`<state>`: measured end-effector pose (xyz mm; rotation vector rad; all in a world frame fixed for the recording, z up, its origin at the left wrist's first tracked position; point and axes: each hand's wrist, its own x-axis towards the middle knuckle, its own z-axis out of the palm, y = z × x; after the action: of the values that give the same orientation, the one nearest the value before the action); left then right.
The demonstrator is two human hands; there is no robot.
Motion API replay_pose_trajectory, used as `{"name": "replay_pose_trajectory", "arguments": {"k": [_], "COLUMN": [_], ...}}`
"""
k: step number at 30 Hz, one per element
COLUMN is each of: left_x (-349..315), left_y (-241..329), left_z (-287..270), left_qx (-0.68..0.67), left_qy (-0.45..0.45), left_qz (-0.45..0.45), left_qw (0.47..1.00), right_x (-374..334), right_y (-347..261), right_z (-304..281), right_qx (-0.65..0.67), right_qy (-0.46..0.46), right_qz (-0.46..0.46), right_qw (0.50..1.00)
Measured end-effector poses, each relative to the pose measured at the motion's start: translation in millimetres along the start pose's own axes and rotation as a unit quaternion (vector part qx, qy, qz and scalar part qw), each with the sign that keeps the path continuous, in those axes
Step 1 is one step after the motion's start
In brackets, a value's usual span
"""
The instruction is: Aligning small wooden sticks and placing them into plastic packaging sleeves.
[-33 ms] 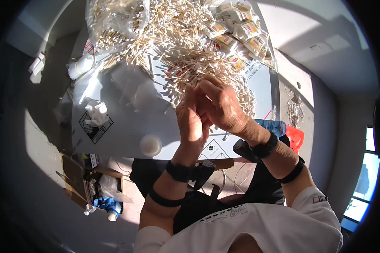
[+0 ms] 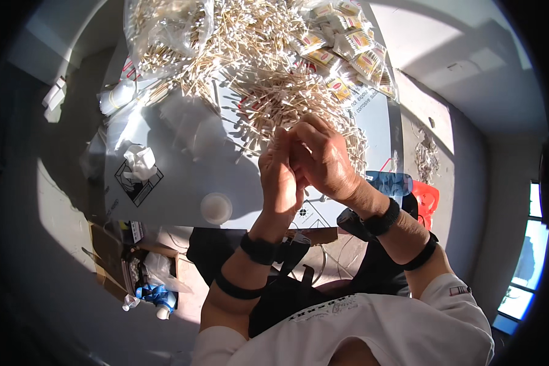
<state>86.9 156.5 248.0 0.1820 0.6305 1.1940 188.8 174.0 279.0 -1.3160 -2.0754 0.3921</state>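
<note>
My left hand (image 2: 280, 177) and my right hand (image 2: 326, 157) are pressed together at the near edge of a heap of cotton swabs (image 2: 280, 100). Both have curled fingers, with the right hand's fingers bent over toward the left. Whatever lies between them is hidden by the fingers. Loose swabs with pale sticks and white tips lie just beyond the knuckles. Farther back spreads a larger pile of swabs (image 2: 244, 36), partly under a clear plastic bag (image 2: 183, 30). Several small white-and-yellow packets (image 2: 357, 43) lie at the far right of the pile.
Left of my hands, a round white translucent tub (image 2: 216, 208) and a crumpled white piece (image 2: 140, 161) sit on the grey-white tabletop (image 2: 177, 198). A bundled clear plastic roll (image 2: 117, 96) lies at the left edge. Beyond the right edge are blue (image 2: 389, 183) and red (image 2: 427, 198) objects.
Both hands have shifted slightly down, toward me, still pressed together. The swabs and packets look the same.
</note>
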Motion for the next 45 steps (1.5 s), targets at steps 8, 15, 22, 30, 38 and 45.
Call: {"name": "replay_pose_trajectory", "arguments": {"k": [8,15,22,30,38,45], "left_x": [-68.9,-96.6,-92.9,-105.7,14.5,93.0], "left_y": [-49.1,-73.8,-93.4,-79.7,99.4,137.0], "left_z": [-3.5,-61.4,-79.9,-41.4,-28.9,-21.8], "left_qx": [0.159,0.525,0.768,0.832,0.797,0.902], "left_qy": [-0.066,-0.187,-0.240,-0.208,0.027,-0.001], "left_qz": [-0.038,-0.057,0.002,-0.003,0.183,0.186], "left_qw": [0.984,0.828,0.593,0.515,0.575,0.389], "right_x": [-95.3,-176.7,-236.9,-247.7,-245.3,-241.5], "right_y": [-14.4,0.3,32.3,45.8,51.2,55.2], "right_z": [-58.2,-71.3,-76.6,-77.4,-75.3,-75.0], "right_qx": [0.447,0.624,0.580,0.577,0.582,0.566], "right_qy": [-0.081,0.031,0.095,0.083,0.067,0.057], "right_qz": [0.308,0.487,0.528,0.510,0.491,0.519], "right_qw": [0.836,0.610,0.614,0.633,0.645,0.637]}}
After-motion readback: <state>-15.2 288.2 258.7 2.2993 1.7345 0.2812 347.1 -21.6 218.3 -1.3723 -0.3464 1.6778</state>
